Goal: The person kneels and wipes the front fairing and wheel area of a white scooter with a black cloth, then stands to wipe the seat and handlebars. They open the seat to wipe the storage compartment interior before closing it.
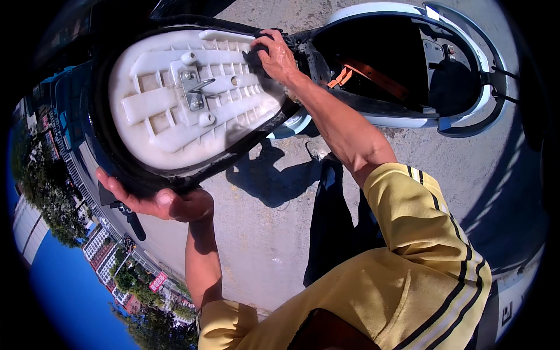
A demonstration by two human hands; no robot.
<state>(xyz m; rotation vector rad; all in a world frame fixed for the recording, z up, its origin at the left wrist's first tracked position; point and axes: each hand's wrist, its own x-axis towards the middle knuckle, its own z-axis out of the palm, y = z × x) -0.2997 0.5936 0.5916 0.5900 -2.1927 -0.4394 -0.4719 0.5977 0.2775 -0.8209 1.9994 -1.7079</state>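
A raised scooter seat (131, 114) shows its white ribbed plastic underside, framed by a black cover edge. A metal latch plate with a wire loop (195, 87) is fixed in the middle of it. My left hand (175, 204) cups the seat's lower-left edge from outside, thumb toward me, part of its fingers behind the rim. At the narrow, hinge end of the seat, my right hand (277, 58) is closed with bent fingers over a small dark piece (254, 60). Whether that piece is cloth or part of the seat, I cannot tell.
To the right lies the scooter's uncovered storage compartment (373, 44), dark inside, with an orange strip (373, 76) across it. A black grab rail (496, 111) curves round its tail. Below is sunlit concrete ground (262, 245) with shadows. A black handlebar grip (135, 224) shows below my left hand.
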